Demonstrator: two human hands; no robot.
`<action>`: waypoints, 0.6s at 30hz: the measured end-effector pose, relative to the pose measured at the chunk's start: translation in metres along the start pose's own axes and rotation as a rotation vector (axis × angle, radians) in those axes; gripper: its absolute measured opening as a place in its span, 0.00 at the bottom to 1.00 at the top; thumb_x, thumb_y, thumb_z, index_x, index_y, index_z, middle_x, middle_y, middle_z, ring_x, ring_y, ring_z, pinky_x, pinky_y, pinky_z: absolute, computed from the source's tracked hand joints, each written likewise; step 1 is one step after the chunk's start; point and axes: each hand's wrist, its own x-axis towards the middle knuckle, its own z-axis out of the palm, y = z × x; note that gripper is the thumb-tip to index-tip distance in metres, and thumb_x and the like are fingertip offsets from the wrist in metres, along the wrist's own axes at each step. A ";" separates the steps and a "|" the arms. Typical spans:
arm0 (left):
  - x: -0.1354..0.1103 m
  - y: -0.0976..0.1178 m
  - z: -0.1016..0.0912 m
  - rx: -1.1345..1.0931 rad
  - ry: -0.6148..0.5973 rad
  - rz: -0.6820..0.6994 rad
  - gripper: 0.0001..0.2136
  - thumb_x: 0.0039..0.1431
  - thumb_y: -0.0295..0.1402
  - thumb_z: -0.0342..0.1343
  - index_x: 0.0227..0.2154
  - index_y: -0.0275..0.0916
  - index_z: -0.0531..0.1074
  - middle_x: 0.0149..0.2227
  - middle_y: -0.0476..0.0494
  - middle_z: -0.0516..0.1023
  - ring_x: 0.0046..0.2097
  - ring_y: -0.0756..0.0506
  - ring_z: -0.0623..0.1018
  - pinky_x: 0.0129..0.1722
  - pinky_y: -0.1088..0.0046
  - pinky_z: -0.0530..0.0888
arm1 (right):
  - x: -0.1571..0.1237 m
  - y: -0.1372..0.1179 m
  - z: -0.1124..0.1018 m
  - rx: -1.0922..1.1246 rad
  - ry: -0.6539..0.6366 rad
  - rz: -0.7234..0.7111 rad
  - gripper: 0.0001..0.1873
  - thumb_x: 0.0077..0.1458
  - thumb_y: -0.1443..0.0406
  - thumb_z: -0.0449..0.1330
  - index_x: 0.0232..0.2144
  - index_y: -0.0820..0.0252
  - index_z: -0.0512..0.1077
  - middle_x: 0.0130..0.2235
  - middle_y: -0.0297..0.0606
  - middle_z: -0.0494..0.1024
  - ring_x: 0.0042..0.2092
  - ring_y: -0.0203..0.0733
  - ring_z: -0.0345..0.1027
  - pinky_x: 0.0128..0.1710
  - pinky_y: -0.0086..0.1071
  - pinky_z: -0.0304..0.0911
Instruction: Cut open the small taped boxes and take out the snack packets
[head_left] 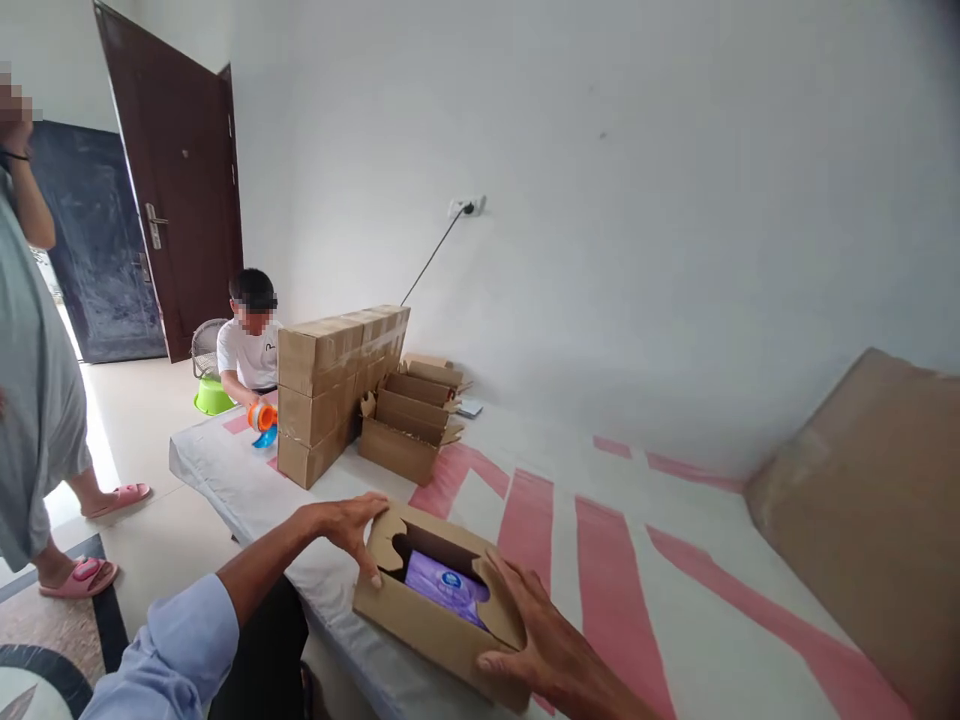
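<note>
A small brown cardboard box (pixel 420 625) rests on the table near its front edge, its top open and end flaps folded inward. Inside lies a purple plastic-wrapped pack (pixel 448 588) with a blue and white logo. My left hand (pixel 349 530) grips the box's far-left end, thumb on the near side. At the opposite end, my right hand (pixel 536 635) is wrapped over the corner, thumb against the near side and fingers along the far side.
Closed boxes (pixel 300 430) form a stack beyond my left hand, beside several open boxes (pixel 397 450). A large cardboard piece (pixel 862 530) stands at right. A seated person (pixel 251 350) holds an orange toy (pixel 262 416); another person (pixel 37 370) stands left. A cord (pixel 433 257) hangs from a socket.
</note>
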 end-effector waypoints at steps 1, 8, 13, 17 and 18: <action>-0.001 0.000 0.002 -0.016 -0.008 0.017 0.73 0.21 0.63 0.80 0.74 0.37 0.61 0.75 0.26 0.61 0.76 0.22 0.62 0.77 0.48 0.56 | 0.000 -0.001 -0.002 -0.012 -0.010 0.005 0.63 0.40 0.41 0.72 0.76 0.44 0.60 0.74 0.50 0.65 0.76 0.75 0.52 0.71 0.62 0.60; -0.008 -0.003 0.016 -0.092 -0.029 0.059 0.80 0.18 0.59 0.82 0.78 0.40 0.53 0.75 0.29 0.58 0.76 0.23 0.60 0.76 0.49 0.59 | 0.006 0.004 -0.006 -0.057 -0.102 0.040 0.65 0.39 0.39 0.71 0.77 0.46 0.59 0.76 0.50 0.61 0.77 0.75 0.51 0.72 0.61 0.59; -0.008 -0.007 0.027 -0.094 0.043 0.083 0.76 0.18 0.58 0.83 0.76 0.42 0.58 0.70 0.30 0.65 0.73 0.21 0.65 0.72 0.47 0.65 | 0.010 0.009 -0.004 -0.102 -0.106 0.025 0.64 0.40 0.42 0.72 0.77 0.48 0.60 0.75 0.51 0.64 0.76 0.76 0.51 0.74 0.64 0.55; -0.006 -0.009 0.032 -0.071 0.083 0.076 0.73 0.19 0.58 0.83 0.74 0.41 0.61 0.65 0.30 0.71 0.68 0.21 0.70 0.69 0.46 0.68 | 0.013 0.010 -0.003 -0.136 -0.062 0.040 0.65 0.40 0.44 0.71 0.78 0.52 0.58 0.75 0.53 0.64 0.76 0.73 0.54 0.74 0.61 0.56; -0.005 -0.010 0.033 -0.068 0.093 0.084 0.73 0.20 0.58 0.83 0.74 0.40 0.61 0.64 0.30 0.72 0.67 0.21 0.71 0.69 0.46 0.69 | 0.013 0.012 -0.003 -0.139 -0.055 0.033 0.65 0.40 0.43 0.71 0.78 0.53 0.58 0.75 0.53 0.65 0.75 0.73 0.55 0.74 0.61 0.57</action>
